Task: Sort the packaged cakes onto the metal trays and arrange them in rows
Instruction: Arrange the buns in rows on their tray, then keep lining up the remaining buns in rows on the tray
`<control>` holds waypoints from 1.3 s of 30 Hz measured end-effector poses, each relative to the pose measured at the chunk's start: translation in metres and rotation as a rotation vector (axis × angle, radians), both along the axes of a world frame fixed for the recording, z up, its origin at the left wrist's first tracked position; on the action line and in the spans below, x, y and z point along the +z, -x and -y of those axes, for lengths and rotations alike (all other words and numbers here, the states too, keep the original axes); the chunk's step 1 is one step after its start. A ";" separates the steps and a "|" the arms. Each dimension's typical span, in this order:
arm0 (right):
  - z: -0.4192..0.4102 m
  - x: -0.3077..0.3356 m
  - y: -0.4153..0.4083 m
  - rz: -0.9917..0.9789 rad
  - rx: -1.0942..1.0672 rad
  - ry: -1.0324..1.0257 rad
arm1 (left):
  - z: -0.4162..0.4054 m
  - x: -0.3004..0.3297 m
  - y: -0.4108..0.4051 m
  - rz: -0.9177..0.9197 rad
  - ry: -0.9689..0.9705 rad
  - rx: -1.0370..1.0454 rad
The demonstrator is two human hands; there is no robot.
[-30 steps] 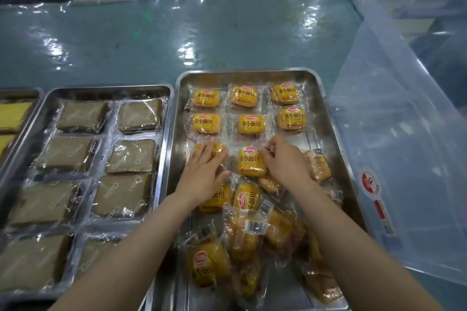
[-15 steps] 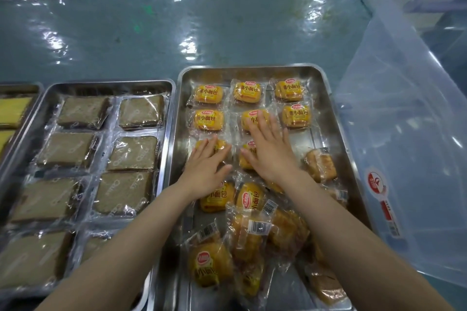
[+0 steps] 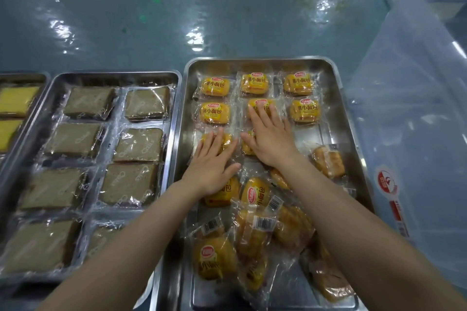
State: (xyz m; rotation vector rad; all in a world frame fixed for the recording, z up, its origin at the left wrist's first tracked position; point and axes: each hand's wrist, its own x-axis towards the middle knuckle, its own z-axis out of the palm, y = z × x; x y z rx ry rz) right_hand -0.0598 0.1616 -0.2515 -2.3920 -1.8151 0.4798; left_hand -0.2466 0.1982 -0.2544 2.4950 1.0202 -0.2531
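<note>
Two rows of three yellow bun packs sit straight at the far end of the right-hand steel tray (image 3: 336, 76), third row half built. Left hand (image 3: 212, 159) lies flat, fingers straight, palm down on the third-row left pack (image 3: 228, 140); it pinches nothing. Right hand (image 3: 271, 139) is also flat and spread, palm over the third-row middle pack (image 3: 247, 145), fingertips (image 3: 262, 115) reaching onto the second-row middle pack (image 3: 260, 105). Third-row right slot is bare metal; a stray pack (image 3: 328, 161) lies tilted near the right wall, and a loose heap (image 3: 252, 232) of packs, some label-down with barcodes showing, fills the near half. Brown cake slices (image 3: 88, 101) are already in two columns on the middle tray (image 3: 113, 76); yellow slices (image 3: 15, 101) sit on a tray at far left; clear plastic bin (image 3: 417, 108) stands to the right. Risks, as I judge them: slick wrappers on slick steel, so a flat-palm push can skid the second-row pack out of line or ride one wrapper edge over its neighbour; pressing hard could squash soft buns; forearms cross the heap and could drag packs. Versus a second ago: right hand was further back at the third-row middle pack, fingers bent; it has since slid forward and flattened. Left hand barely moved.
</note>
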 end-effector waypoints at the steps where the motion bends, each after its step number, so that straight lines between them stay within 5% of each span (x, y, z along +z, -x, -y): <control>1: 0.002 0.004 0.000 -0.012 -0.011 -0.023 | 0.000 0.002 0.001 0.019 -0.031 0.000; 10: 0.090 0.038 -0.024 -0.079 -0.349 -0.233 | 0.011 0.019 0.004 0.131 -0.057 0.044; 13: 0.114 0.042 -0.034 0.009 -0.488 -0.134 | 0.014 0.020 0.002 0.160 -0.039 0.058; 16: 0.118 0.041 -0.037 -0.001 -0.504 -0.004 | 0.016 0.018 0.003 0.123 -0.013 0.060; 24: 0.098 0.041 -0.042 -0.203 -0.544 -0.240 | 0.007 0.015 0.010 -0.112 0.011 -0.062; 32: 0.116 0.027 -0.049 -0.321 -0.473 -0.059 | 0.013 0.012 0.012 -0.099 0.010 -0.058; 35: 0.124 0.027 -0.047 -0.212 -0.369 0.010 | 0.015 0.014 0.011 -0.087 0.000 -0.052; 39: 0.130 0.030 -0.042 -0.254 -0.597 -0.227 | 0.015 0.023 0.009 -0.041 0.011 -0.003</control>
